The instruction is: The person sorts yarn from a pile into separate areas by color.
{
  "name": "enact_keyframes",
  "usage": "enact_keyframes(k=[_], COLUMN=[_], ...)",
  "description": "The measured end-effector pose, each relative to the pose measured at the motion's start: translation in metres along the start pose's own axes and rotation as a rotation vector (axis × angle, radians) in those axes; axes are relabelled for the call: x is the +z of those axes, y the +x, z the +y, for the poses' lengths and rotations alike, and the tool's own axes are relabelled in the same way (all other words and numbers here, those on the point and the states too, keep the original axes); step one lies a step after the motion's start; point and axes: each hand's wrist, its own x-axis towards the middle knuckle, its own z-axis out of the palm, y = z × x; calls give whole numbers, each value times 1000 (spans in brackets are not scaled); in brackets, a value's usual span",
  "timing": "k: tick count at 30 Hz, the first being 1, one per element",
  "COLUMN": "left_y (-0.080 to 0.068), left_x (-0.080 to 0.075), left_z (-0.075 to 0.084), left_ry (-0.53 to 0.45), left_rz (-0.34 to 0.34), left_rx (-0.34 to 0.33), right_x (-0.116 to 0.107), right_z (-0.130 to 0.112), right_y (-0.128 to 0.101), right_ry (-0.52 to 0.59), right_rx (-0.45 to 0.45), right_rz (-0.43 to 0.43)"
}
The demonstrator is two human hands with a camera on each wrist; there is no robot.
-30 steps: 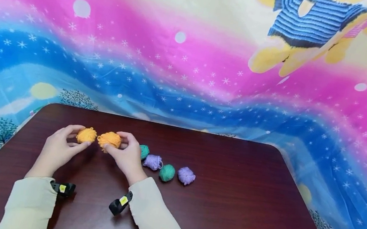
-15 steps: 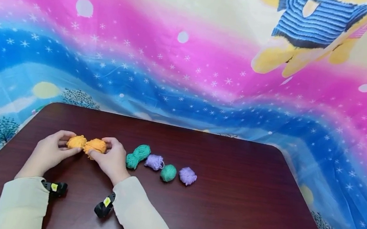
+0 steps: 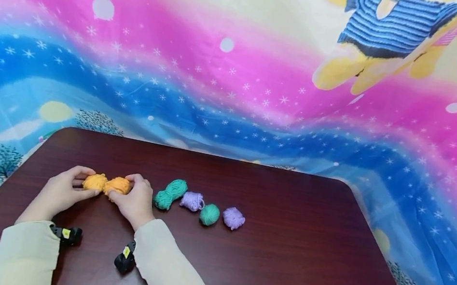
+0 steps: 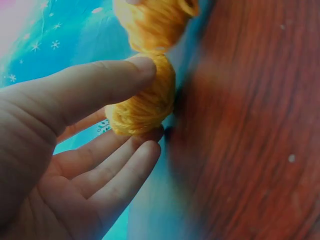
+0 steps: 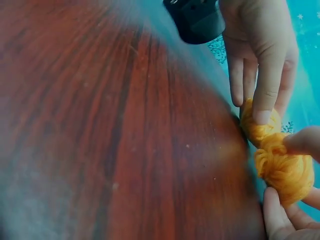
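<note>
Two yarn balls touch end to end at the left of the dark table. My left hand (image 3: 58, 191) pinches the yellow ball (image 3: 93, 182) between thumb and fingers; in the left wrist view the thumb lies across this yellow ball (image 4: 145, 105). The orange-yellow ball (image 3: 119, 186) is pinched by my right hand (image 3: 136, 201), and in the right wrist view this orange-yellow ball (image 5: 287, 172) shows loose loops on its end. Both balls are low over the table or on it; I cannot tell which.
Right of my right hand lies green yarn (image 3: 170, 194) with two bulges, one ball or two I cannot tell. Beyond it sit a purple ball (image 3: 191, 201), a green ball (image 3: 209, 215) and another purple ball (image 3: 233, 218). A printed cloth (image 3: 218, 87) hangs behind the table (image 3: 305, 250).
Both hands have moved left and slightly nearer with the yarn balls. The small gap between the balls has closed. The green two-bulged yarn, formerly partly hidden by the right hand, is now largely visible.
</note>
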Motion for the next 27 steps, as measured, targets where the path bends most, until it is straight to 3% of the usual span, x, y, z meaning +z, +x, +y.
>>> enact_keyframes(k=[14, 20, 27], left_y=[2, 0, -3], left_x=[0, -1, -4], left_z=[0, -3, -2], left_ry=[53, 62, 50], left_rz=[6, 3, 23], left_rx=[55, 48, 18], right_x=[-4, -2, -4], right_z=[1, 3, 4], right_y=[-1, 0, -2], right_ry=[-14, -32, 48], right_rx=[-31, -19, 32], right_rz=[1, 14, 4])
